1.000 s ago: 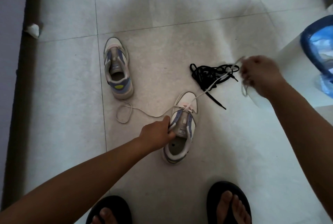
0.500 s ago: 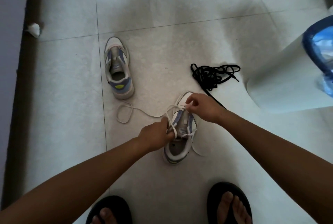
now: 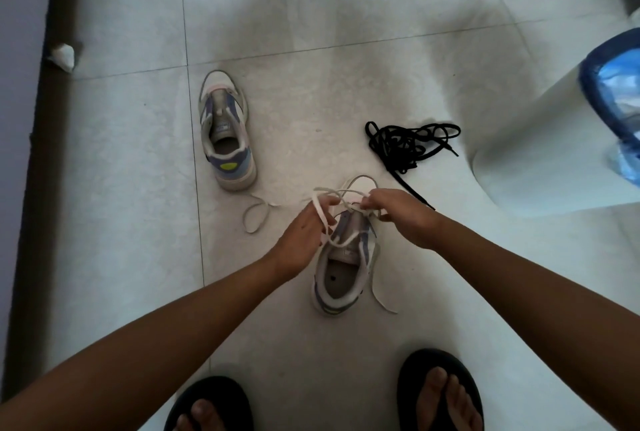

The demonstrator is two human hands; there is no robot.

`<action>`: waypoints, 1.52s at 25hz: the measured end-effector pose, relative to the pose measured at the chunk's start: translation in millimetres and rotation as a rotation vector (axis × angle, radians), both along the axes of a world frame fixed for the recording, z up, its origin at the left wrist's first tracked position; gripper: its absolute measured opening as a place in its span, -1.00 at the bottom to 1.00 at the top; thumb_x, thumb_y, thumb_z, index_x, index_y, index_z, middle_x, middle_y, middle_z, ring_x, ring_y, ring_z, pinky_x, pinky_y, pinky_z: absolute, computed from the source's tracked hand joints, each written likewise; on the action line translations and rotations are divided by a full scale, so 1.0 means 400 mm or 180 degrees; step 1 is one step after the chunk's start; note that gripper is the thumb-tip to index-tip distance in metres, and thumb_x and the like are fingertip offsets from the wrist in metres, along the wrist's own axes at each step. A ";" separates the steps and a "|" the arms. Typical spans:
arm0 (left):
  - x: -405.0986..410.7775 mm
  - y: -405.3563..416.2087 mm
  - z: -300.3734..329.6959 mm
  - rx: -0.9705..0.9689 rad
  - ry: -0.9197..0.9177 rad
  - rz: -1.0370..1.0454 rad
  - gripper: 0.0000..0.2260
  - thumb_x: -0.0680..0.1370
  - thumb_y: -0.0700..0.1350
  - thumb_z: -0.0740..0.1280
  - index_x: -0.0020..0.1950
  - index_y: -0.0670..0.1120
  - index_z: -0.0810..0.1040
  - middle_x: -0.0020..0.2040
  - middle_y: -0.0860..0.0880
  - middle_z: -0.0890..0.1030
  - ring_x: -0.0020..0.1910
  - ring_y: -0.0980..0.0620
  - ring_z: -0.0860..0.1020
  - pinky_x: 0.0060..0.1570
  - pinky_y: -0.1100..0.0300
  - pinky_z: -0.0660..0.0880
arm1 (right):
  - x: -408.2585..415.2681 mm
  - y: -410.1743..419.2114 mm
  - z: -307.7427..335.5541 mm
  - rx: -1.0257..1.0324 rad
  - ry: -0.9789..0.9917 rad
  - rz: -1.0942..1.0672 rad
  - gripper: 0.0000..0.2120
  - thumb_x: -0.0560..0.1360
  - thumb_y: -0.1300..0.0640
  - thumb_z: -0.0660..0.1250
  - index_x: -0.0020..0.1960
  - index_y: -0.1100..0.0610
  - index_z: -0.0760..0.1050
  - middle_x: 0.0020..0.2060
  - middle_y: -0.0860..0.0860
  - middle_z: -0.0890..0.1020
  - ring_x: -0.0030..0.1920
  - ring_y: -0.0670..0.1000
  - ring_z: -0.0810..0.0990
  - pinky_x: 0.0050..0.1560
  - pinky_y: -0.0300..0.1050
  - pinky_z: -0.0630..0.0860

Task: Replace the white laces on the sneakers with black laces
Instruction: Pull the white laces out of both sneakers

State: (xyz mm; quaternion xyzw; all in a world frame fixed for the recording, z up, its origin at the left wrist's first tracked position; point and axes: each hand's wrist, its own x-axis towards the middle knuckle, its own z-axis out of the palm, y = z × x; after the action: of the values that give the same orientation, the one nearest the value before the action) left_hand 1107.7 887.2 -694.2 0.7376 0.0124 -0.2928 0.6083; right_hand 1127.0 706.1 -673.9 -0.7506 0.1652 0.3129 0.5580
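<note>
Now you are pinching the white lace (image 3: 341,192) with your left hand (image 3: 304,233) and right hand (image 3: 398,212) over the near sneaker (image 3: 341,278); black laces (image 3: 408,145) are lying far right, the blue bin (image 3: 588,84) beyond holding plastic

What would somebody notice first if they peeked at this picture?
Probably the two hands in the middle: the left hand and right hand both pinch a white lace above the near sneaker on the floor. Next, the tangled black laces lying just beyond to the right, and the other sneaker standing apart, farther left.
</note>
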 end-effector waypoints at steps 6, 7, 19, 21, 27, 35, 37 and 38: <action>0.036 0.101 0.060 -0.1583 0.1771 0.0794 -0.42 0.61 0.05 -0.09 -0.44 -0.12 0.51 -0.50 -0.13 0.43 -0.38 -0.11 0.52 -0.11 0.01 0.50 | -0.137 -0.156 0.078 0.0646 -0.0441 0.0025 -0.72 0.52 0.10 0.24 -0.32 0.12 0.56 -0.19 0.19 0.52 -0.13 -0.01 0.51 -0.04 -0.16 0.49; 0.039 0.142 0.059 -0.1204 0.1672 0.0599 -0.43 0.62 0.05 -0.05 -0.49 -0.10 0.46 -0.52 -0.11 0.41 -0.41 -0.09 0.50 -0.14 0.03 0.51 | -0.168 -0.197 0.079 0.0605 -0.0268 0.0073 -0.72 0.49 0.02 0.32 -0.32 0.16 0.55 -0.23 0.14 0.57 -0.19 -0.03 0.51 -0.07 -0.17 0.48; 0.002 0.401 -0.025 0.3468 0.0827 -0.2436 -0.63 0.61 0.00 0.20 0.37 -0.12 0.30 0.15 -0.12 0.56 -0.05 0.00 0.59 -0.16 0.26 0.49 | -0.295 -0.354 -0.069 -0.2078 0.0480 0.0647 -0.82 0.49 0.14 0.37 0.00 0.25 0.50 -0.17 0.10 0.57 -0.17 0.05 0.59 -0.19 -0.14 0.40; 0.000 0.331 -0.010 0.3252 0.0170 -0.2218 -0.56 0.61 0.06 0.17 0.44 -0.03 0.20 0.25 -0.11 0.52 0.12 -0.05 0.54 -0.04 0.18 0.45 | -0.244 -0.275 -0.056 -0.2484 -0.0372 0.0769 -0.74 0.51 0.13 0.34 0.17 0.20 0.49 0.02 0.09 0.54 0.01 0.10 0.56 -0.04 -0.11 0.38; -0.042 0.027 0.020 0.3163 -0.1032 -0.2153 -0.59 0.59 0.21 0.08 0.31 -0.03 0.29 0.16 -0.08 0.56 0.09 -0.11 0.56 -0.13 0.10 0.38 | -0.030 -0.027 -0.040 -0.2263 -0.1695 0.1295 -0.77 0.54 0.07 0.27 0.15 0.14 0.50 0.11 0.06 0.49 0.08 0.08 0.49 -0.01 -0.08 0.42; -0.142 -0.134 -0.034 0.3319 -0.0977 -0.1213 -0.20 0.48 0.32 0.18 0.48 -0.19 0.01 0.32 -0.15 0.27 0.25 -0.11 0.34 0.12 -0.04 0.38 | 0.011 0.032 -0.098 -0.3249 -0.1775 0.2737 -0.72 0.54 0.30 0.10 0.24 0.25 0.32 0.23 0.20 0.38 0.25 0.16 0.34 0.06 -0.02 0.40; -0.138 -0.135 -0.044 0.3256 -0.1068 -0.1118 -0.26 0.49 0.21 0.23 0.47 -0.16 0.03 0.31 -0.13 0.28 0.23 -0.09 0.33 0.07 0.01 0.40 | 0.009 0.030 -0.099 -0.3313 -0.1827 0.2974 -0.70 0.53 0.33 0.09 0.25 0.25 0.30 0.22 0.20 0.38 0.25 0.17 0.35 0.02 -0.01 0.43; -0.134 -0.124 -0.048 0.3225 -0.1113 -0.1122 -0.29 0.49 0.17 0.24 0.48 -0.16 0.03 0.31 -0.12 0.27 0.22 -0.09 0.33 0.04 0.02 0.42 | 0.014 0.028 -0.096 -0.3310 -0.1808 0.3022 -0.71 0.53 0.33 0.09 0.25 0.25 0.29 0.20 0.20 0.39 0.24 0.18 0.37 -0.01 0.00 0.44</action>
State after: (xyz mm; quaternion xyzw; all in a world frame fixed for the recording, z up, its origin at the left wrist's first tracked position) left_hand 1054.0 837.5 -713.3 0.9660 -0.0730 -0.2209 0.1130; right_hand 1132.8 717.1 -712.4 -0.9592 -0.1995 0.1960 -0.0411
